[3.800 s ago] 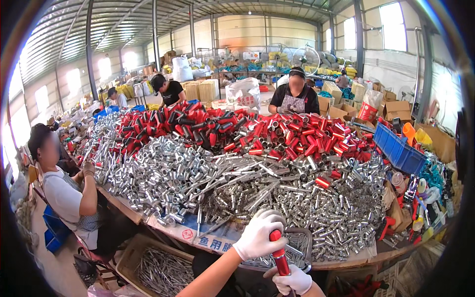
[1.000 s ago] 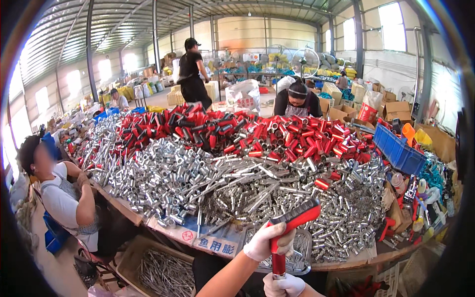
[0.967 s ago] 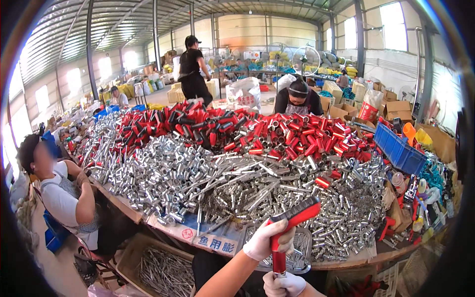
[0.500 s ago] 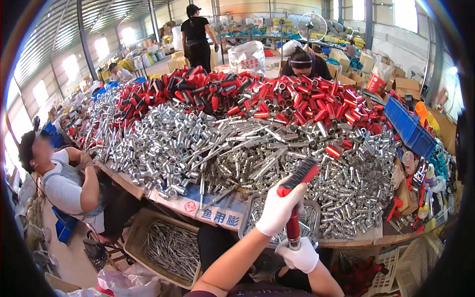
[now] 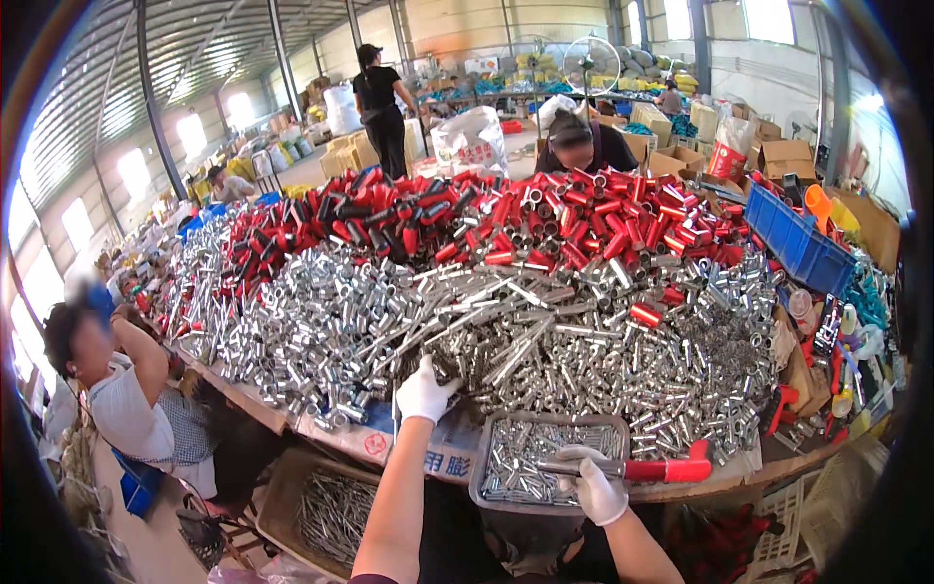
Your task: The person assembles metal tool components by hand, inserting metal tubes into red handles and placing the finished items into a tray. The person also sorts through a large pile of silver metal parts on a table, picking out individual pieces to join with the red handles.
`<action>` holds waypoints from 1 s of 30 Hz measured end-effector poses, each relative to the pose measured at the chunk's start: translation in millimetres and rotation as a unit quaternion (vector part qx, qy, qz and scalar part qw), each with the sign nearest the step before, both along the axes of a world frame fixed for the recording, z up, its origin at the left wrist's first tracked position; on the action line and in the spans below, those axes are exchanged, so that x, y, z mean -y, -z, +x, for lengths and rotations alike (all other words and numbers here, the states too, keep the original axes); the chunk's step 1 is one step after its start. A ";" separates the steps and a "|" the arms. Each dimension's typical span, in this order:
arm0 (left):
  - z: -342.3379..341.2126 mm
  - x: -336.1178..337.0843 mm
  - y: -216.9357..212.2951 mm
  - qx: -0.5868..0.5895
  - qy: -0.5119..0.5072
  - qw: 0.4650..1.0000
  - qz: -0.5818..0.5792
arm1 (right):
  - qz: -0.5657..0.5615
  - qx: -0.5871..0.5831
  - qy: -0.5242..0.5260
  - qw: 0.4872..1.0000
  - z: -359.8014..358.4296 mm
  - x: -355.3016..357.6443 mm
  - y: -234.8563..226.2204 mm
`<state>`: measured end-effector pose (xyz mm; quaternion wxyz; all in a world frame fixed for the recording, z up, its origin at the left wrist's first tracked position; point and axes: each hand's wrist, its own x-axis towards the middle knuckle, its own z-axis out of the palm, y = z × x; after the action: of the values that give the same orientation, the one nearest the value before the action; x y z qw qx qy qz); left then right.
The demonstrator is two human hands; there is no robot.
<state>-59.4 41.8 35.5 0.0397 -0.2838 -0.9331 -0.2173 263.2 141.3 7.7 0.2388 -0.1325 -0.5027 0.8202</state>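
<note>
While the right hand [image 5: 601,490] clasps the red-handled tool [image 5: 671,470] partly over the grey tray [image 5: 478,479], the left hand [image 5: 425,394] reaches into metal parts [image 5: 486,355], grip unclear; a light pinch probably suits such jumbled pieces.

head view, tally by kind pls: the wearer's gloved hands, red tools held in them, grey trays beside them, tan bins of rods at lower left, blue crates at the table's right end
Gloved hands: 2 (left hand, right hand)
Red tool held: 1
Grey tray: 1
Tan bin: 1
Blue crate: 1
Total: 6
</note>
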 end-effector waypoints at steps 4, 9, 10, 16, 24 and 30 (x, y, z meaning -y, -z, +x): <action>-9.0 -3.6 -2.7 0.009 0.005 1.000 -0.007 | 0.006 -0.027 -0.013 1.000 0.3 -2.5 2.5; -4.4 4.6 0.3 0.027 0.021 0.997 0.070 | -0.046 -0.055 -0.022 0.997 -1.1 0.3 0.7; 13.3 3.1 -5.5 0.025 0.014 0.990 0.136 | -0.055 -0.059 -0.021 0.997 -1.7 -2.6 2.8; 129.8 34.3 -39.0 0.609 0.178 0.686 0.356 | -0.056 -0.085 0.003 0.995 0.2 1.2 -3.6; 154.0 39.4 -18.3 0.636 0.279 0.668 0.267 | -0.087 -0.077 0.013 0.993 3.3 5.9 -9.4; 152.1 26.9 -22.3 0.524 0.244 0.805 0.138 | -0.050 -0.085 0.029 0.995 0.7 1.5 11.2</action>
<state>92.6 14.9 57.8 -0.4705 -0.3366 -0.6726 -0.4615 263.9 139.8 -3.5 0.2975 -0.0887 -0.4346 0.8454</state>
